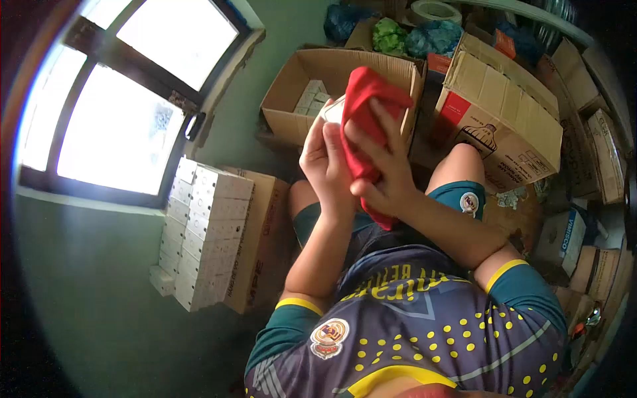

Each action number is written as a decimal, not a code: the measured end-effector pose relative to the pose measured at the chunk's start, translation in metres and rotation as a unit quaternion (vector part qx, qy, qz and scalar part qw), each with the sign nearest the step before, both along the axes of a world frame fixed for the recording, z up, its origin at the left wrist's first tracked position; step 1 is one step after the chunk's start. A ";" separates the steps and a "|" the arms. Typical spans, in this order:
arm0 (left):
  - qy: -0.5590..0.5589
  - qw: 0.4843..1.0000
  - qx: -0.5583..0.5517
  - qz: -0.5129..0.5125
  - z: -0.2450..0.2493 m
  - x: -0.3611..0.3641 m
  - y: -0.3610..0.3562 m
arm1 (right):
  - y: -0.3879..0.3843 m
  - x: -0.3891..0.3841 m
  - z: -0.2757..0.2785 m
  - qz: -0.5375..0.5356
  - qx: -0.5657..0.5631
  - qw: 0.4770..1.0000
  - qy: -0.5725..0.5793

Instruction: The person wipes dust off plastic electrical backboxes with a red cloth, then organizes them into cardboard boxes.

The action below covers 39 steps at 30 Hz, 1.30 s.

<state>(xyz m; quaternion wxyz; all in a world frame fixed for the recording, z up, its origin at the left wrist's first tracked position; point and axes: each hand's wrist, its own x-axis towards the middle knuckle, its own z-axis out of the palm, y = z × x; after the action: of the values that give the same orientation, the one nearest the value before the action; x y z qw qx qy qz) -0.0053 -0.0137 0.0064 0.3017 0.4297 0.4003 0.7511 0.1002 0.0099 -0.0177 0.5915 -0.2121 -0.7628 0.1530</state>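
Note:
My left hand (325, 156) is closed around a white object (334, 111), of which only a pale edge shows beside the fingers. A red cloth (363, 89) covers the rest of it, so its kind cannot be made out. My right hand (388, 162) is wrapped round the cloth, pressing it against the white object, with one end of the cloth hanging below the palm. Both hands are raised above my lap, in front of an open cardboard box (345, 62) that holds several small white boxes (310, 98).
White boxes (206, 225) are stacked at left against a carton (265, 232), below the window (119, 119). A large carton with a lamp picture (511, 113) stands beyond my right knee. Plastic bags (434, 38) lie at the back, and more cartons (600, 272) line the right side.

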 end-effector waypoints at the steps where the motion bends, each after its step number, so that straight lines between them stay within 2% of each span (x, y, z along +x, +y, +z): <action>1: 0.008 1.000 -0.005 0.005 -0.001 -0.003 0.001 | 0.004 0.002 0.002 -0.002 0.016 1.000 -0.010; 3: 0.048 0.999 0.009 0.017 -0.020 0.000 0.002 | 0.018 0.009 0.014 -0.027 0.040 0.998 -0.040; 5: 0.085 0.996 -0.033 -0.013 -0.019 0.010 -0.008 | 0.030 0.013 0.031 -0.062 0.026 0.998 -0.004; 6: 0.119 0.992 -0.042 -0.020 -0.019 0.013 -0.012 | 0.034 0.013 0.040 -0.072 0.008 0.996 0.051; 7: 0.098 0.994 -0.049 -0.023 -0.019 0.015 -0.014 | 0.037 0.012 0.046 -0.081 -0.006 0.991 0.105; 9: 0.168 0.981 0.025 0.090 -0.007 0.009 -0.001 | 0.026 0.008 0.035 -0.044 -0.025 0.996 0.067; 10: 0.143 0.987 0.010 0.071 0.001 -0.005 0.001 | 0.015 0.001 0.030 -0.025 -0.038 0.997 0.055; 11: 0.051 0.996 0.034 0.063 0.013 -0.004 0.003 | 0.007 -0.002 0.026 -0.005 -0.050 0.998 0.041; 13: -0.001 0.999 0.052 0.017 0.014 -0.008 0.011 | 0.008 -0.001 0.023 -0.021 -0.061 0.997 0.039; 16: 0.173 0.984 -0.035 0.012 0.009 0.004 0.000 | 0.035 0.006 0.032 -0.070 -0.035 0.990 0.121; 17: 0.143 0.989 -0.017 -0.018 0.000 0.014 -0.005 | 0.035 0.013 0.042 -0.060 -0.079 0.985 0.142; 19: 0.185 0.983 0.013 -0.010 -0.013 0.023 -0.003 | 0.036 0.023 0.061 -0.037 -0.163 0.968 0.187; 20: 0.119 0.991 -0.043 -0.048 -0.008 0.020 -0.005 | 0.035 0.023 0.061 -0.052 -0.099 0.987 0.117; 22: -0.041 0.994 0.016 -0.105 -0.005 0.016 0.006 | 0.022 0.020 0.060 -0.082 0.032 0.996 -0.026; 23: -0.143 0.983 0.008 -0.119 -0.008 0.007 0.016 | 0.016 0.016 0.057 -0.080 0.017 0.996 -0.038; 25: -0.198 0.973 0.031 -0.115 0.016 -0.003 0.019 | 0.010 0.006 0.045 -0.081 -0.012 0.995 -0.063; 26: -0.213 0.972 0.039 -0.090 0.023 -0.004 0.023 | 0.010 0.003 0.041 -0.034 -0.035 0.998 -0.044; 29: -0.258 0.960 0.038 -0.106 0.022 -0.010 0.026 | 0.012 0.002 0.040 0.010 -0.034 0.999 -0.010; 32: -0.355 0.905 0.036 -0.233 0.020 -0.009 0.025 | 0.019 0.006 0.038 0.056 -0.088 0.994 0.042; 36: -0.387 0.888 -0.016 -0.249 0.008 -0.021 0.035 | 0.030 0.011 0.038 0.181 -0.306 0.925 0.131; 39: -0.349 0.903 0.033 -0.247 0.005 -0.024 0.039 | 0.033 0.023 0.043 0.225 -0.350 0.900 0.132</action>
<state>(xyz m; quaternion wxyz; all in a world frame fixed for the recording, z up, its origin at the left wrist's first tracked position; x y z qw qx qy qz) -0.0291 0.0248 0.0118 0.5840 0.2347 0.1251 0.7670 0.1228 0.0432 0.0253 0.5243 -0.2064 -0.6020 0.5658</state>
